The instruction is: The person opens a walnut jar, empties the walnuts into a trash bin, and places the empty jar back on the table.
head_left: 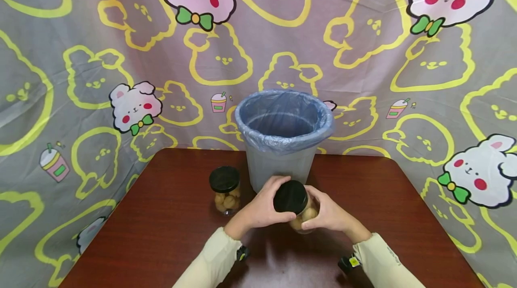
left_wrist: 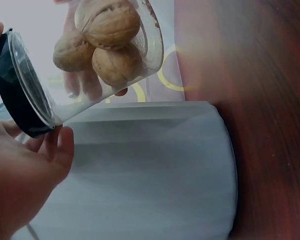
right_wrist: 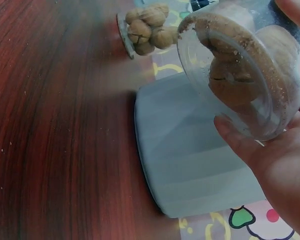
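One jar (head_left: 308, 213), lower centre, gripped by left hand (head_left: 261, 206) on lid (head_left: 290, 196) and right hand (head_left: 333, 211) on its side, I judge stiff, slippery, best held two-handed.

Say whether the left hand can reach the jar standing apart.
Probably not yet: the left hand grips the lid of the other jar, though the way to the standing jar looks free.

Wears a cream left sleeve (head_left: 212, 256) and a matching right sleeve (head_left: 387, 263), with small dark lettering (head_left: 393, 255) near the right cuff (head_left: 365, 244). Bears a black left wrist device (head_left: 241, 252) and a black right wrist device (head_left: 344, 265), both marked in yellow. Goes bare at the left hand (head_left: 264, 207) and right hand (head_left: 331, 214).
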Motion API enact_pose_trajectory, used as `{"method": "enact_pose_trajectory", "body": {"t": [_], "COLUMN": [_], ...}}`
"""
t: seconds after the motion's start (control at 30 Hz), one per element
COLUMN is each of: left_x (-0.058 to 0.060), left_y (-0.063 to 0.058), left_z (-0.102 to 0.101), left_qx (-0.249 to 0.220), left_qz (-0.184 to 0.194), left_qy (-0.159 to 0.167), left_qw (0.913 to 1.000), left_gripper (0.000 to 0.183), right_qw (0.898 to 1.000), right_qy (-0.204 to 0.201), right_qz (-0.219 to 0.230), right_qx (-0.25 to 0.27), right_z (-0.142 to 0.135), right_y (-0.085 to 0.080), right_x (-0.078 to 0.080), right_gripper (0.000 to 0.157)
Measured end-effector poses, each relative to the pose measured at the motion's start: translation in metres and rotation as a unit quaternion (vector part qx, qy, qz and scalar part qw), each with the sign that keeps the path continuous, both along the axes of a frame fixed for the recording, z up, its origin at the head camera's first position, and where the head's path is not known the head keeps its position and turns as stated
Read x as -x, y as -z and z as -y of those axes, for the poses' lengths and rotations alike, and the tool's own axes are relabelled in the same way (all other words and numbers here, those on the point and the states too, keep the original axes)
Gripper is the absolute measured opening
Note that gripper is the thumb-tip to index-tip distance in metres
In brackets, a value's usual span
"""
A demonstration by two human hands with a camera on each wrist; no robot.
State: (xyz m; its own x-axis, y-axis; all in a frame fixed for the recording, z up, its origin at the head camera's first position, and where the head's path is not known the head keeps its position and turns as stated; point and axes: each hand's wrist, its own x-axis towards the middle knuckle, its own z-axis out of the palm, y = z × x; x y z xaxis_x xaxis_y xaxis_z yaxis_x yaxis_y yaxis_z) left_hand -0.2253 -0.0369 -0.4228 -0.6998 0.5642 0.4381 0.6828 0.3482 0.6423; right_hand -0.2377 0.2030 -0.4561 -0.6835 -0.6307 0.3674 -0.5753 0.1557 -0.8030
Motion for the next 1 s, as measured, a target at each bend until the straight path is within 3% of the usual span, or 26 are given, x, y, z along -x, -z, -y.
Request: {"method": "enact_pose_trajectory", "body": {"t": [0.47,0.63,0.77,0.9,1.0], "left_x": [-0.004,-0.003,-0.001,0.002,0.004], "left_y": [0.000,0.001,0.001,0.001,0.000], "left_z": [-0.009,-0.011,-0.008,-0.002,0.001], "left_qx": [0.032,0.028,0.018,-0.003,-0.016], "left_qz": [0.008,-0.001,0.012,0.020,0.003], "left_qy": [-0.093,-0.103,-0.068,0.006,0.056], "left_qw": [0.9951,0.9943,0.9974,0.9998,0.9983], "left_gripper": [0.091,0.093,0.093,0.092,0.088], "right_qw": [0.998,0.998,0.999,1.000,1.000], "right_qy": [0.042,0.051,0.043,0.019,0.002], "right_qz": [-0.045,-0.041,-0.029,-0.021,-0.013], "right_qx": [-0.025,-0.020,-0.016,-0.006,0.009], "right_z": [0.003,0.004,0.003,0.000,-0.001], "right_y": [0.003,0.002,0.001,0.002,0.002], "right_x": [0.000,-0.001,-0.002,-0.001,0.000], "right_gripper": [0.085,0.086,0.085,0.085,0.085]}}
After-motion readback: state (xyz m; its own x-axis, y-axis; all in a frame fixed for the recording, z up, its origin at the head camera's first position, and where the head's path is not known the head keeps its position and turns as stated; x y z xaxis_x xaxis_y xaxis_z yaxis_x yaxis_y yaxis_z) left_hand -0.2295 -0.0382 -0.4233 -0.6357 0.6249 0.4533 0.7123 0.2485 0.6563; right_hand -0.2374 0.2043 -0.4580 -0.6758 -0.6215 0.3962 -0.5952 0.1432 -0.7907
